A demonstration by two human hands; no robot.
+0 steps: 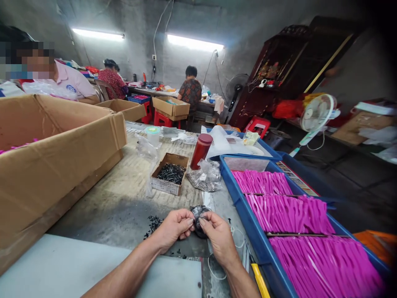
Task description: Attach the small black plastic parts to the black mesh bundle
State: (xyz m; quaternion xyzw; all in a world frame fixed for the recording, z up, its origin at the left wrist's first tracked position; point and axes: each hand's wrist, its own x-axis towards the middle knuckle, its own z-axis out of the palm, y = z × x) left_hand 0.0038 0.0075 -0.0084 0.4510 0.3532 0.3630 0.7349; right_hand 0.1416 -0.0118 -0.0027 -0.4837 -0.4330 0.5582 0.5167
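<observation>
My left hand (179, 224) and my right hand (216, 231) meet over the bench, each with thumb and fingers pinched on a small, dark, shiny plastic bag (200, 212). The bag bulges out behind my fingertips, and its contents cannot be made out. Beside my left hand lies a loose pile of small black pieces (152, 226). Farther back, a small open cardboard box (166, 188) holds many similar black pieces (171, 173). Just right of that box rests a transparent bag of small metallic parts (206, 178).
A large cardboard carton (62, 165) rises at the left. On the right, a blue tray (245, 215) holds rows of magenta strips (288, 213). A dark red cylinder (201, 151) stands behind the small box. A yellow-handled tool (259, 280) lies by my right forearm. Several people sit farther back.
</observation>
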